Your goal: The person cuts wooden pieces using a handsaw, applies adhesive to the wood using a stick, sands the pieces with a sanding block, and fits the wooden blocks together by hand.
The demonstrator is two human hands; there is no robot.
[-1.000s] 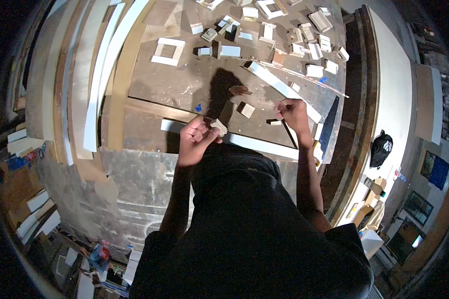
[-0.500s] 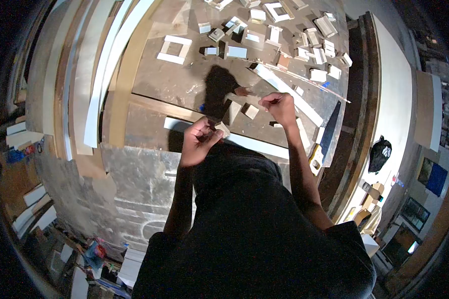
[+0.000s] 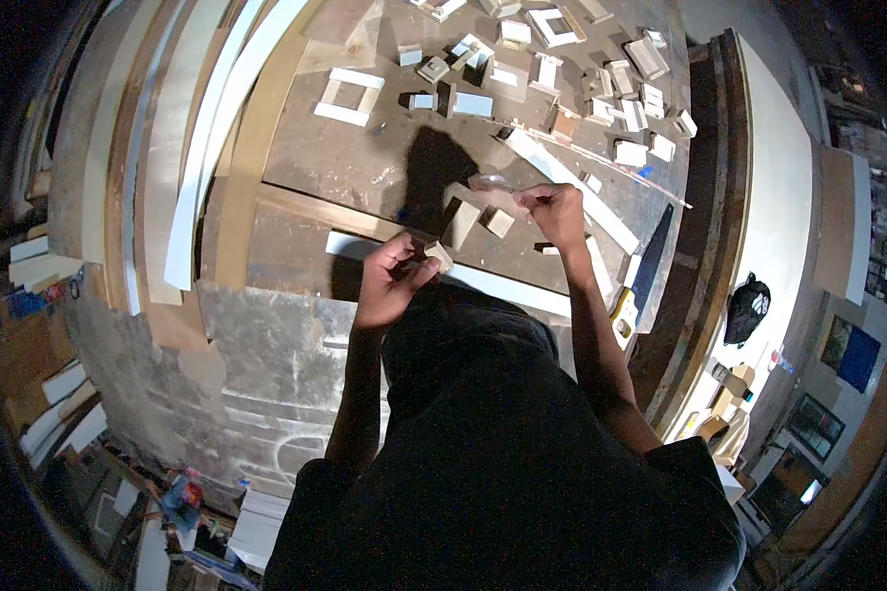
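In the head view, the small wooden block point(image 3: 438, 256) sits between the thumb and fingers of the person's left hand point(image 3: 386, 286), above the white strip point(image 3: 511, 288) along the counter's point(image 3: 310, 148) near edge. It looks light, stiff and dry, unlikely to slip; opposite side faces should suit a pinch, though its corners might chip. The right hand's point(image 3: 556, 213) fingertips are drawn together; whether they clamp anything cannot be told. A loose block point(image 3: 499, 223) lies between the hands, a long white board point(image 3: 572, 191) beyond the right one. The handsaw point(image 3: 649, 258), farther right, could crowd that elbow.
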